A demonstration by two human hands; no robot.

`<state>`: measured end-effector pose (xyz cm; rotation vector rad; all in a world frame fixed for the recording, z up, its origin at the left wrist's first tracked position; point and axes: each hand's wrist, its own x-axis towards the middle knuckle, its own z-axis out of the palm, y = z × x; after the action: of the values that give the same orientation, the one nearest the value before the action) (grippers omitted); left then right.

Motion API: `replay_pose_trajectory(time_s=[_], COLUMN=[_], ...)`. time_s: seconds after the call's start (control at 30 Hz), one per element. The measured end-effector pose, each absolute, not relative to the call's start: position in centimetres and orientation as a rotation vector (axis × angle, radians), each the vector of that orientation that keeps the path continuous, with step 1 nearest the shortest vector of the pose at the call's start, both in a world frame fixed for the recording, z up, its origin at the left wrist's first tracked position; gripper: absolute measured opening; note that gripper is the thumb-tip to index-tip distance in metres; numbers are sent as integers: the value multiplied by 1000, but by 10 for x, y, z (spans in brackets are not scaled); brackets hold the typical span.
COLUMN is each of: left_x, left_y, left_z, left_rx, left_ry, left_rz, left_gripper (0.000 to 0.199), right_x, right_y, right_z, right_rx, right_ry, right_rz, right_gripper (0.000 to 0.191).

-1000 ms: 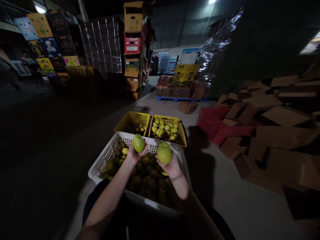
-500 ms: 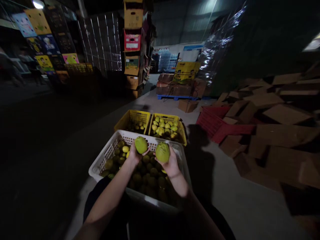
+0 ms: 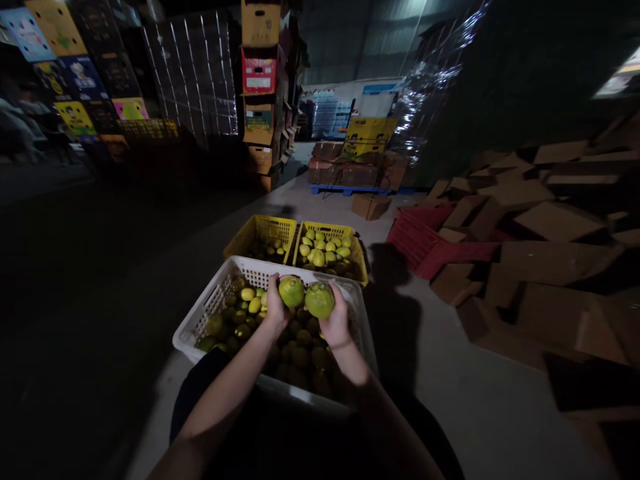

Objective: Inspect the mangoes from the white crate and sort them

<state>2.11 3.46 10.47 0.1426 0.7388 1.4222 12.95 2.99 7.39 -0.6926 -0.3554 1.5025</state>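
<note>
My left hand [image 3: 275,305] is closed around a green-yellow citrus fruit [image 3: 291,291], thumb on its left side. A second green citrus fruit [image 3: 319,300], bumpy near its top, sits in my right hand [image 3: 337,320]. The two fruits are side by side, nearly touching, above a large white plastic crate [image 3: 367,333]. Many dark green and yellow fruits [image 3: 300,357] lie in that crate, those at the near side in deep shadow. My fingers beneath both held fruits are mostly hidden.
Behind the white crate stand a left yellow crate [image 3: 235,237] and a right yellow crate [image 3: 361,257], both holding citrus. A red crate [image 3: 420,243] and flattened cardboard [image 3: 550,267] lie to the right. Farther back are stacked boxes [image 3: 260,73] and a blue pallet [image 3: 345,191].
My hands have come closer together, bringing the two fruits almost side by side. The fruits have turned in my grasp. The whole view has shifted slightly.
</note>
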Motion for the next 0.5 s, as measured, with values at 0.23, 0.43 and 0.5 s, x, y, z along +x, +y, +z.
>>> replay_pose_trajectory(time_s=[0.23,0.43,0.5], left_x=[8,2,3], left_y=[43,38,36], left_z=[106,109,106], left_rx=[158,239,179], left_ry=[736,523,411], left_rz=[1295,1303,1310], left_gripper=[36,39,39], right_x=[137,139,138], right_y=[26,22,20], right_z=[97,102,102], right_rx=[-758,-582,-509], right_ry=[-309,-190,-137], right_rz=[1617,1615,1611], right_gripper=[20,16,15])
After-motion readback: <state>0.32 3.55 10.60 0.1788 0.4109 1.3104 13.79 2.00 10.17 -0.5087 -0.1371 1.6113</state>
